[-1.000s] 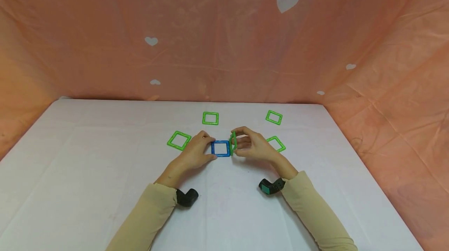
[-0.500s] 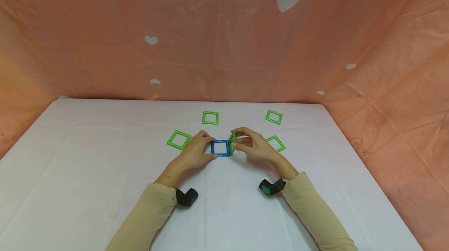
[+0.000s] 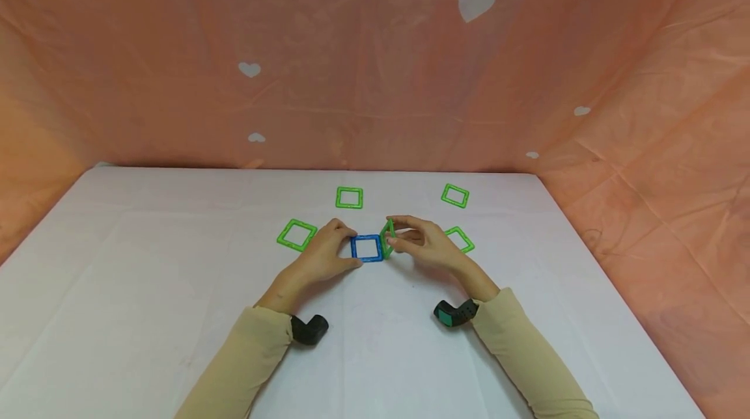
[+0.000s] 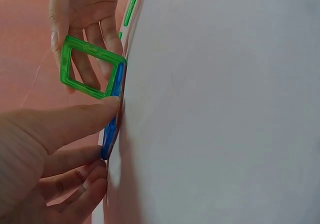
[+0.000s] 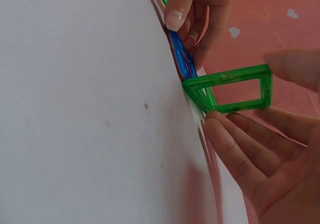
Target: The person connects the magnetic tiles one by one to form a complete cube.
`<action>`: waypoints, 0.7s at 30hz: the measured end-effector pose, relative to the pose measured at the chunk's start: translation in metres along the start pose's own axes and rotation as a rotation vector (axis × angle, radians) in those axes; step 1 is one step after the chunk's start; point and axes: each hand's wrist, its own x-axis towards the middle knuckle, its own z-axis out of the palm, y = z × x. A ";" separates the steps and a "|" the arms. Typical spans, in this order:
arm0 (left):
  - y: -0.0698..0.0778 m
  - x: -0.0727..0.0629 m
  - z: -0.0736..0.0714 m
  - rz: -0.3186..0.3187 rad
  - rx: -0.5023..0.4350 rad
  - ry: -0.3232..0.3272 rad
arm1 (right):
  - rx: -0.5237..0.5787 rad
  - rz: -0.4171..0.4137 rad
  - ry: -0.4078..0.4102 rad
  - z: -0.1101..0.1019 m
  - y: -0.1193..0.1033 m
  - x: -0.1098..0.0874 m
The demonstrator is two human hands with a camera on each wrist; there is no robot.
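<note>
A blue square magnetic tile frame [image 3: 366, 248] lies flat on the white table. My left hand [image 3: 325, 251] grips it by its left side, thumb at the near corner and fingers at the far one. Along its right edge a green square magnetic tile [image 4: 92, 67] stands raised, its lower edge meeting the blue one. My right hand [image 3: 426, 241] holds this green tile between thumb and fingers. In the right wrist view the thumb touches the upper outer corner of the green tile [image 5: 227, 78], with fingers at its lower edge.
More green square tiles lie flat around the hands: one at left [image 3: 297, 235], one at the back [image 3: 349, 198], one at back right [image 3: 455, 196], and one partly behind the right hand [image 3: 461, 240]. An orange curtain [image 3: 375, 81] hangs beyond the table [image 3: 176, 341].
The right thumb has moved from the near bottom corner of the raised green tile up onto its side. The left hand and the blue tile stay in place.
</note>
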 end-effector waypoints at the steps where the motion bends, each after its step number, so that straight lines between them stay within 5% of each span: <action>1: -0.001 0.000 0.000 -0.003 -0.004 -0.002 | -0.002 -0.003 0.000 0.000 0.000 0.000; 21: 0.007 -0.008 -0.004 -0.028 0.068 -0.013 | -0.001 -0.098 0.071 -0.005 0.001 0.006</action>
